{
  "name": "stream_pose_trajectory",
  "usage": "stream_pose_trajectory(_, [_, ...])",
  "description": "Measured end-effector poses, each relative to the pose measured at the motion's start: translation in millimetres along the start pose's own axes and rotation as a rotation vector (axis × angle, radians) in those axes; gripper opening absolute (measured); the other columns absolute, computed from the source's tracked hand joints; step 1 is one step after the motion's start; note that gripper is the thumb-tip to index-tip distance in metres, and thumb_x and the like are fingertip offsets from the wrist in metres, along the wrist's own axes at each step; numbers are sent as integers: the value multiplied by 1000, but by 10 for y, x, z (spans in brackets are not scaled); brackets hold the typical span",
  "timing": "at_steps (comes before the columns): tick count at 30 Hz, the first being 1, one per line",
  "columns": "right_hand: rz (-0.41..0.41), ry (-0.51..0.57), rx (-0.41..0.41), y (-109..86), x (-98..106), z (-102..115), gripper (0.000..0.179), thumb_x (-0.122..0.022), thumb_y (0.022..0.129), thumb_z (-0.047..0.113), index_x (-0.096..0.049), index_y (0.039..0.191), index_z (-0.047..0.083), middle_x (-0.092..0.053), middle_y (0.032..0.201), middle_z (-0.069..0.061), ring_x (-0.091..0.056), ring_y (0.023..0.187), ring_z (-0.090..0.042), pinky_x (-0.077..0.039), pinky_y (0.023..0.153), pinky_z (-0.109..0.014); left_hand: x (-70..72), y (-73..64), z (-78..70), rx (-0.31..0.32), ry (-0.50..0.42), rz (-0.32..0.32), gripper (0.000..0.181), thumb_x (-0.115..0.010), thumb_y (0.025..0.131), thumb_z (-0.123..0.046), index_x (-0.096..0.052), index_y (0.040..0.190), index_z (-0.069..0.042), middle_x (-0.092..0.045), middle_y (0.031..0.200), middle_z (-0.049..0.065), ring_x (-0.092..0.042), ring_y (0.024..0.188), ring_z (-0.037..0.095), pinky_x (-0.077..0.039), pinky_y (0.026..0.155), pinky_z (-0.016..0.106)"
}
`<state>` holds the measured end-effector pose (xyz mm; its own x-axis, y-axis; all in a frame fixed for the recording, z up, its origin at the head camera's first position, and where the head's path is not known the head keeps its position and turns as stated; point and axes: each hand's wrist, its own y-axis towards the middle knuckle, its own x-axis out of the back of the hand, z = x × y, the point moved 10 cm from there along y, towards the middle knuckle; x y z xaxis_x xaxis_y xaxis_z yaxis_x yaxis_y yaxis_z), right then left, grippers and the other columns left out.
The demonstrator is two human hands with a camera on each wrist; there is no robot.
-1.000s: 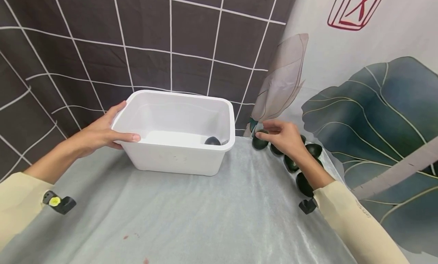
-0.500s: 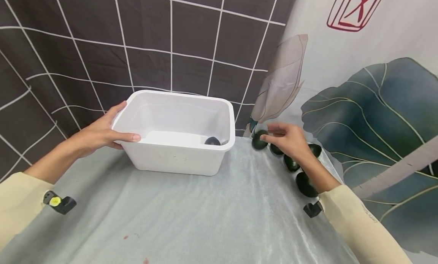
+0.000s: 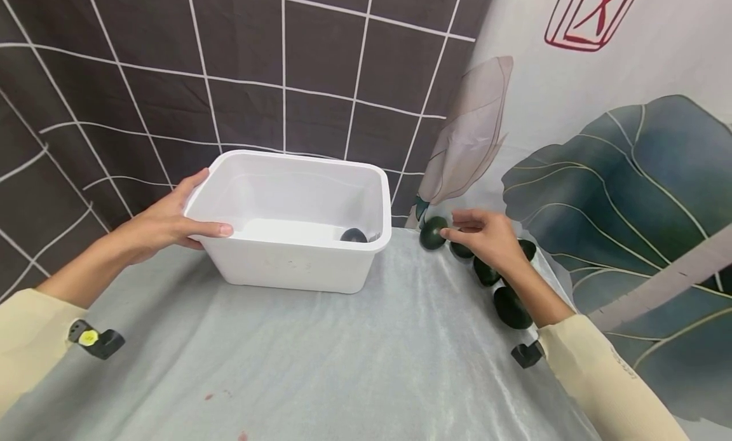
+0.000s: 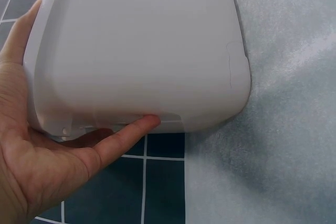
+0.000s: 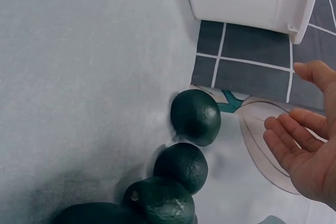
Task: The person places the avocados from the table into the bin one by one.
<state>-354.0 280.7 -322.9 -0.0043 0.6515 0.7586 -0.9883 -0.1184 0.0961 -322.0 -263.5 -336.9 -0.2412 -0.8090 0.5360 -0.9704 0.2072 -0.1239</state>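
Worktop covered in pale grey cloth (image 3: 320, 365): slightly rumpled, so lifting should serve better than sliding.
White rectangular plastic tub (image 3: 297, 269): upright; best held firm and level.
Row of dark green, rounded, shiny fruits (image 3: 486, 272): right of the tub, packed close; starting from the end nearest the tub should disturb the others least.
Left hand (image 3: 162, 222): at the tub's left end, fingers curled on its rim, a sound brace.
Right hand (image 3: 485, 241): right of the tub, fingers loosely bent and parted, holding nothing.
Nearest fruit (image 5: 195, 117): right of the tub, apart from the hand; its round skin may roll, so wrap the widest part rather than pinch.
Lone dark fruit (image 3: 353, 236): inside the tub, towards its right end; tilting could set it rolling.
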Motion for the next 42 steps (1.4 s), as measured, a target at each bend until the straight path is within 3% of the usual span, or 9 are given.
stream_pose_trajectory(9, [-7, -25, -2, -33, 33, -55, 66, -84, 101, 52, -73, 149, 8, -75, 149, -18, -76, 134, -38, -63, 106, -57, 0, -4, 23, -2, 4, 0, 131, -85, 100, -29, 17, 181, -25, -8, 185, 30, -38, 156, 53, -61, 101, 72])
stream_pose_trajectory(16, [-18, -42, -9, -78, 61, -139, 65, -85, 100, 51, -74, 147, 7, -77, 146, -20, -77, 130, -38, -65, 103, -50, -8, 6, 36, 3, 7, 3, 131, -85, 100, -31, 18, 181, -26, -6, 186, 29, -38, 156, 53, -61, 101, 72])
stream_pose_trajectory(21, [-36, -45, -21, -134, 99, -216, 65, -86, 99, 52, -75, 145, 7, -78, 144, -19, -78, 129, -38, -65, 96, -31, -23, 9, 32, 0, 0, 5, 131, -85, 100, -30, 18, 181, -27, -6, 186, 29, -38, 157, 53, -61, 101, 72])
stream_pose_trajectory(25, [-51, -62, -36, -180, 153, -294, 66, -85, 99, 54, -75, 146, 9, -78, 145, -17, -77, 130, -37, -58, 90, -18, -24, 6, 28, 2, 1, 5, 131, -85, 100, -30, 18, 181, -27, -5, 186, 28, -37, 157, 53, -61, 102, 72])
stream_pose_trajectory(27, [-54, -72, -46, -194, 177, -329, 66, -85, 98, 57, -76, 146, 11, -78, 144, -15, -77, 130, -36, -57, 94, -22, -18, 3, 26, 3, 5, 4, 131, -85, 100, -30, 18, 181, -26, -5, 187, 28, -37, 157, 52, -61, 101, 71])
stream_pose_trajectory(34, [-49, -96, -68, -212, 227, -442, 69, -84, 98, 60, -75, 146, 11, -78, 144, -16, -76, 131, -37, -59, 109, -56, -2, 5, 15, 2, 11, 3, 131, -85, 100, -30, 18, 181, -26, -5, 187, 28, -37, 157, 52, -61, 101, 70])
stream_pose_trajectory(42, [-41, -120, -90, -269, 266, -547, 71, -84, 98, 59, -75, 146, 6, -79, 139, -22, -75, 130, -41, -55, 111, -61, 11, 11, 12, 0, 11, 0, 130, -85, 100, -30, 17, 181, -27, -8, 186, 29, -38, 156, 52, -61, 101, 70])
